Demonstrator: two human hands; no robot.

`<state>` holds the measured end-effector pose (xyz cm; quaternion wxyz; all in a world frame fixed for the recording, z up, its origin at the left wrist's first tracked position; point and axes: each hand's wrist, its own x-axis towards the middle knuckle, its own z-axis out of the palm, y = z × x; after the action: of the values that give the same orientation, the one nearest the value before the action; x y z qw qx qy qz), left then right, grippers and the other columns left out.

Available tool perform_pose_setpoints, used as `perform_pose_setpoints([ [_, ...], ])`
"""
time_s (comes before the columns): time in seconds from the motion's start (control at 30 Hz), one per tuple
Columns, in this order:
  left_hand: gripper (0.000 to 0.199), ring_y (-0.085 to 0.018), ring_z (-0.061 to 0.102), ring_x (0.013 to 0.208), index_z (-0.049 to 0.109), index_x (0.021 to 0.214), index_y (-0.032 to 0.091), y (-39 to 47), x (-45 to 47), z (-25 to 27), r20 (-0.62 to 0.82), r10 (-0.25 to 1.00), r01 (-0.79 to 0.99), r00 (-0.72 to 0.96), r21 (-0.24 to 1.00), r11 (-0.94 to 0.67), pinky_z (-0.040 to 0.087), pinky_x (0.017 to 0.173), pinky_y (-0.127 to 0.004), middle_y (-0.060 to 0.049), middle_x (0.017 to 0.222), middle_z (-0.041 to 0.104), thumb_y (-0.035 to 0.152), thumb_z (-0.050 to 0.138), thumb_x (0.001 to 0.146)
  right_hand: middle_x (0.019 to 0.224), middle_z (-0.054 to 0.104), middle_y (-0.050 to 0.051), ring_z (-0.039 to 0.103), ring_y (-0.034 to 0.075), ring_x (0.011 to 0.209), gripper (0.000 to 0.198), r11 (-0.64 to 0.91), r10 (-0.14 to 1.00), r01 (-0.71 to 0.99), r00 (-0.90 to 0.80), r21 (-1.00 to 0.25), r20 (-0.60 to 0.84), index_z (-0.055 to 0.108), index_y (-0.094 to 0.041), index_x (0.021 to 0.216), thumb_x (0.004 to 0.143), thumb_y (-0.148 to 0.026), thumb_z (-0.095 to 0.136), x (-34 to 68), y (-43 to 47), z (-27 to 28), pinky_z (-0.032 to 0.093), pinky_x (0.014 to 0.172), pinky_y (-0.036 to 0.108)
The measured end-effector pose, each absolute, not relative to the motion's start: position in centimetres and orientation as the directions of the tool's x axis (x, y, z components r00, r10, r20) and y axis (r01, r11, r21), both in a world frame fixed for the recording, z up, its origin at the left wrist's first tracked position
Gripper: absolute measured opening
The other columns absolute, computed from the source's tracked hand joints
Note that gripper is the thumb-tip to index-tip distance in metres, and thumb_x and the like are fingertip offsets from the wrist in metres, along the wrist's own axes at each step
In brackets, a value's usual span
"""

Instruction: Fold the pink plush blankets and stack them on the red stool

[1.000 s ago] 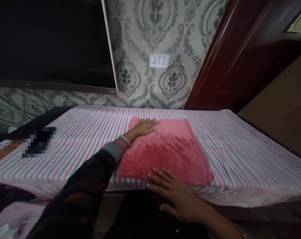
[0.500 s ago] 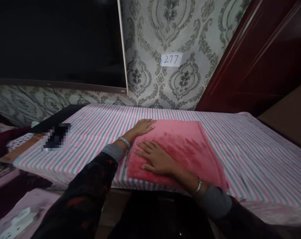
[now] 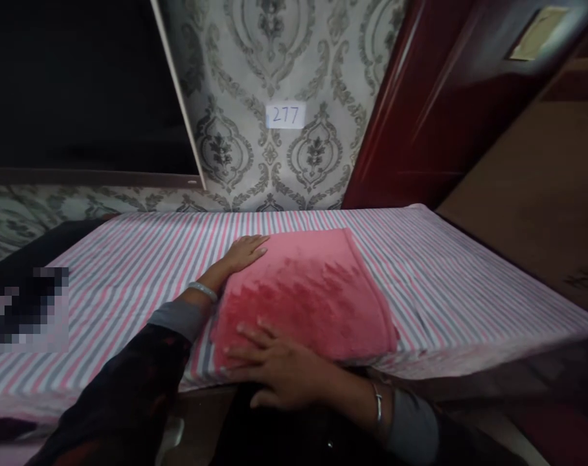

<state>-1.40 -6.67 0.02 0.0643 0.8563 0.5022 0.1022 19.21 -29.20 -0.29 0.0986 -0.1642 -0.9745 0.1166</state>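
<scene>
A folded pink plush blanket [image 3: 304,291] lies flat on a table covered by a striped cloth [image 3: 143,278]. Darker brushed streaks run across its nap. My left hand [image 3: 247,252] rests flat on the blanket's far left corner, fingers stretched out. Over the near left edge of the blanket is my right hand [image 3: 279,369], its fingers spread and slightly blurred. Neither hand grips anything. A bracelet shows on each wrist.
A large dark screen [image 3: 75,90] stands at the back left. Behind the table is patterned wallpaper with a paper label marked 277 [image 3: 285,115]. A dark red door [image 3: 420,97] and a brown panel [image 3: 537,194] are on the right.
My right hand has slid toward me, from the middle left of the blanket to its near edge. The left hand stays on the far left corner. The view has turned right.
</scene>
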Motion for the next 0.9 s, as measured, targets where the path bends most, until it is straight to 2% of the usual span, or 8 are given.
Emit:
perform_pose_setpoints([
  [0.07,0.061,-0.025,0.034,0.147,0.033,0.156,0.028,-6.8,-1.2,0.4,0.099,0.884,0.866,0.457,0.176,-0.468,0.024,0.119,-0.045,-0.004,0.160,0.039,0.051,0.025,0.100,0.159,0.037,-0.011,0.016,0.018,0.153,0.054,0.918,0.340,0.287,-0.925,-0.272,0.171,0.040,-0.044,0.151,0.099,-0.054,0.053,19.8,-30.8,-0.4,0.014,0.126,0.042],
  [0.17,0.061,-0.025,0.034,0.147,0.030,0.157,0.030,-7.2,-0.9,1.5,0.069,0.899,0.893,0.433,0.101,-0.438,0.026,0.118,-0.046,-0.004,0.161,0.037,0.051,0.022,0.100,0.162,0.034,-0.003,0.023,0.014,0.150,0.052,0.919,0.346,0.274,-0.904,-0.284,0.249,0.041,-0.032,0.152,0.104,-0.051,0.045,21.6,-32.1,0.2,0.018,0.125,0.036],
  [0.23,0.062,-0.027,0.033,0.148,0.029,0.158,0.031,-7.6,-0.6,2.7,0.042,0.915,0.914,0.401,0.044,-0.403,0.025,0.118,-0.050,-0.005,0.163,0.034,0.053,0.021,0.100,0.161,0.035,0.003,0.028,0.015,0.148,0.051,0.886,0.442,0.356,-0.843,-0.297,0.306,0.043,-0.026,0.151,0.105,-0.048,0.043,23.6,-31.7,1.1,0.020,0.123,0.035],
  [0.33,0.066,-0.031,0.027,0.151,0.031,0.157,0.027,-8.5,0.7,4.7,0.021,0.943,0.943,0.333,-0.018,-0.332,0.019,0.119,-0.057,-0.008,0.164,0.031,0.057,0.020,0.100,0.160,0.036,0.010,0.027,0.022,0.149,0.053,0.759,0.651,0.582,-0.680,-0.293,0.336,0.042,-0.021,0.152,0.103,-0.042,0.048,26.8,-28.7,2.8,0.020,0.123,0.043],
  [0.47,0.067,-0.034,0.021,0.152,0.035,0.155,0.021,-10.6,3.7,6.1,0.116,0.950,0.957,0.289,-0.072,-0.282,0.014,0.120,-0.061,-0.013,0.164,0.030,0.057,0.023,0.100,0.163,0.025,0.017,0.021,0.030,0.151,0.061,0.471,0.878,0.839,-0.417,-0.273,0.234,0.033,-0.014,0.157,0.103,-0.041,0.045,29.3,-21.5,5.4,0.023,0.121,0.048],
  [0.53,0.065,-0.036,0.021,0.152,0.038,0.154,0.021,-11.7,4.9,5.5,0.155,0.948,0.959,0.279,-0.099,-0.266,0.016,0.119,-0.064,-0.015,0.163,0.030,0.056,0.026,0.100,0.164,0.022,0.017,0.019,0.032,0.152,0.063,0.321,0.939,0.903,-0.266,-0.283,0.219,0.029,-0.014,0.159,0.105,-0.044,0.039,29.4,-18.0,6.2,0.024,0.120,0.049],
  [0.7,0.063,-0.037,0.022,0.152,0.033,0.157,0.022,-13.0,5.6,2.7,0.149,0.969,0.978,0.197,-0.106,-0.182,0.021,0.117,-0.066,-0.016,0.164,0.027,0.052,0.027,0.101,0.163,0.027,0.015,0.021,0.032,0.151,0.058,0.171,0.964,0.962,-0.118,-0.214,0.237,0.036,-0.018,0.156,0.105,-0.046,0.035,29.2,-14.2,3.8,0.019,0.120,0.053],
  [0.9,0.064,-0.036,0.022,0.152,0.030,0.158,0.024,-12.9,5.3,2.1,0.130,0.972,0.980,0.197,-0.067,-0.189,0.022,0.117,-0.065,-0.014,0.164,0.028,0.054,0.028,0.101,0.163,0.027,0.014,0.021,0.031,0.151,0.059,0.164,0.960,0.969,-0.113,-0.185,0.256,0.037,-0.019,0.156,0.104,-0.047,0.035,30.1,-13.7,0.0,0.017,0.120,0.054],
])
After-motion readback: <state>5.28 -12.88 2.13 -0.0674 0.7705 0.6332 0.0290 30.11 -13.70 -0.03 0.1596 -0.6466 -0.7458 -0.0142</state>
